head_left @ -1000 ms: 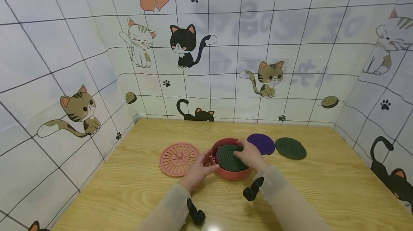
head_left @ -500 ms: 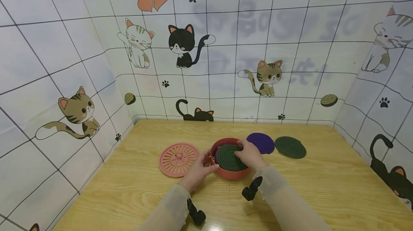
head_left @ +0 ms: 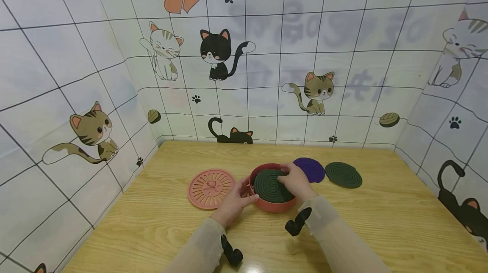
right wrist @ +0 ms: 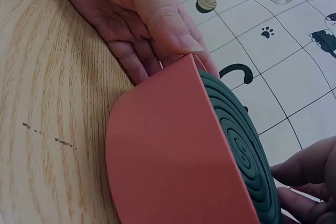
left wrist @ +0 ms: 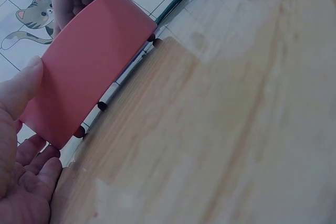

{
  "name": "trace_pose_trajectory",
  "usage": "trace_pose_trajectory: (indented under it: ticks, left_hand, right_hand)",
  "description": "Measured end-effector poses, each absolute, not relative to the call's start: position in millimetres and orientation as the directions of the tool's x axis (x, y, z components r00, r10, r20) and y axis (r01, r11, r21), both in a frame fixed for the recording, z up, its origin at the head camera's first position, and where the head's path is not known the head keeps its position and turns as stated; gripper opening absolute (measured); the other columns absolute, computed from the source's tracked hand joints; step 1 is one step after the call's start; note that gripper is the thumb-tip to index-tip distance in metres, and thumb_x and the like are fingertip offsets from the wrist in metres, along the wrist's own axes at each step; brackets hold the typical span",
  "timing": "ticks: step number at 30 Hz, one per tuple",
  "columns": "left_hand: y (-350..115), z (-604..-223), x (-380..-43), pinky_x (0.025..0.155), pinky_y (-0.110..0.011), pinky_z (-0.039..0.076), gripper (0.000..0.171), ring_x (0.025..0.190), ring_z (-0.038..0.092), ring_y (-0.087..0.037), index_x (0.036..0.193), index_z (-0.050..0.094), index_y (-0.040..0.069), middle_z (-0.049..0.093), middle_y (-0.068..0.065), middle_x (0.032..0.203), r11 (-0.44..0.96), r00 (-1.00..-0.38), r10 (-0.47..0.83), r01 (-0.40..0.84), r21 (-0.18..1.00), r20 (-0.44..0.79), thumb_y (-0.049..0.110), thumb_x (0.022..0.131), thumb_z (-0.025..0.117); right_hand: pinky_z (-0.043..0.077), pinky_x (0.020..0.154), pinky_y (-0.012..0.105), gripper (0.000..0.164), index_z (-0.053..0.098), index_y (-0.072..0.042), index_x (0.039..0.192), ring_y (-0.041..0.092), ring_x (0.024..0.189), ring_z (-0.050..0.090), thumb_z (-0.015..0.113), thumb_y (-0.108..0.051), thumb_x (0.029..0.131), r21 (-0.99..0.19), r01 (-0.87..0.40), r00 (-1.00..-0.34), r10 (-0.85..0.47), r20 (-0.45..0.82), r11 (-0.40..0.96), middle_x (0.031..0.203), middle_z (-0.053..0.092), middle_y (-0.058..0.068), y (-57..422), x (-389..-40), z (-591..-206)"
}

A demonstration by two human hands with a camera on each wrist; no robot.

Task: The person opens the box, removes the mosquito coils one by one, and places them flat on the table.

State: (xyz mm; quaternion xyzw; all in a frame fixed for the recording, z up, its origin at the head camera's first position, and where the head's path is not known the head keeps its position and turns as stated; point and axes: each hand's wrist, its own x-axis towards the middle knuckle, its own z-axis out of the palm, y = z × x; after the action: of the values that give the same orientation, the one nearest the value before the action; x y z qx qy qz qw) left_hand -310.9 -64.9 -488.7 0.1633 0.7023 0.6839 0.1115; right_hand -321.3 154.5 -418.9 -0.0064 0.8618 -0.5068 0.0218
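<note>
r hand (head_left: 298,183): edge of the green coil (head_left: 271,186) is pinched btwn thumb & fingers; coil sits in the mouth of the red bowl (head_left: 275,206), abt midway btwn the table's (head_left: 152,226) l & r edges. bowl's l side is gripped by the l hand (head_left: 235,202). bowl shd be steadied w/o hard squeezing, coil handled level & by its edge, so rim isn't snagged; purple coil (head_left: 313,170), twd far r corner, best not nudged.
</note>
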Motion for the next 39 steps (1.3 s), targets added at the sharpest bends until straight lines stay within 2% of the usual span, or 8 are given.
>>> trace_pose_trajectory:
  ticks: [9, 16, 27, 35, 39]
  left_hand:
    - [-63, -490, -312, 0.114, -0.044, 0.026, 0.078, 0.139, 0.033, -0.025, 0.150, 0.030, 0.015, 0.037, -0.008, 0.150, -0.016, -0.919, 0.387, 0.078, 0.997, 0.078, 0.026, 0.086, 0.074]
    - [-63, -490, -312, 0.114, -0.044, 0.026, 0.078, 0.138, 0.033, -0.025, 0.150, 0.031, 0.016, 0.038, -0.008, 0.150, -0.014, -0.921, 0.382, 0.080, 0.997, 0.079, 0.026, 0.086, 0.074]
    - [-62, -488, -312, 0.115, -0.043, 0.025, 0.077, 0.139, 0.032, -0.024, 0.150, 0.032, 0.016, 0.037, -0.007, 0.150, -0.003, -0.922, 0.379, 0.080, 0.997, 0.075, 0.026, 0.086, 0.074]
    - [-64, -490, -312, 0.114, -0.041, 0.026, 0.076, 0.139, 0.033, -0.022, 0.149, 0.033, 0.017, 0.038, -0.005, 0.150, 0.013, -0.927, 0.369, 0.082, 0.997, 0.071, 0.027, 0.086, 0.074]
    - [-64, -489, -311, 0.115, -0.042, 0.025, 0.076, 0.139, 0.032, -0.022, 0.149, 0.034, 0.017, 0.038, -0.005, 0.150, -0.002, -0.926, 0.371, 0.072, 0.997, 0.068, 0.026, 0.086, 0.074]
  right_hand:
    - [0.041, 0.101, 0.054, 0.048, 0.044, -0.004, 0.140, 0.035, 0.124, 0.047, 0.057, -0.004, 0.093, -0.912, -0.013, -1.000, -0.028, 0.002, 0.411, 0.134, 0.052, 0.017, 162, -323, -417]
    - [0.040, 0.103, 0.052, 0.049, 0.042, -0.003, 0.141, 0.036, 0.126, 0.044, 0.055, 0.000, 0.094, -0.946, 0.005, -0.999, -0.041, -0.019, 0.324, 0.134, 0.051, 0.018, 166, -323, -415]
    - [0.042, 0.100, 0.050, 0.049, 0.044, -0.001, 0.139, 0.036, 0.123, 0.046, 0.055, 0.005, 0.092, -0.960, 0.001, -0.999, -0.037, -0.011, 0.278, 0.133, 0.051, 0.020, 168, -323, -419]
    - [0.045, 0.100, 0.045, 0.048, 0.048, -0.001, 0.138, 0.035, 0.125, 0.047, 0.060, 0.001, 0.091, -0.963, 0.064, -0.997, -0.027, -0.074, 0.262, 0.139, 0.049, 0.020, 168, -326, -423]
    - [0.050, 0.094, 0.038, 0.047, 0.048, 0.000, 0.138, 0.035, 0.123, 0.049, 0.059, -0.001, 0.093, -0.971, 0.115, -0.992, -0.030, -0.124, 0.209, 0.142, 0.044, 0.022, 168, -325, -423]
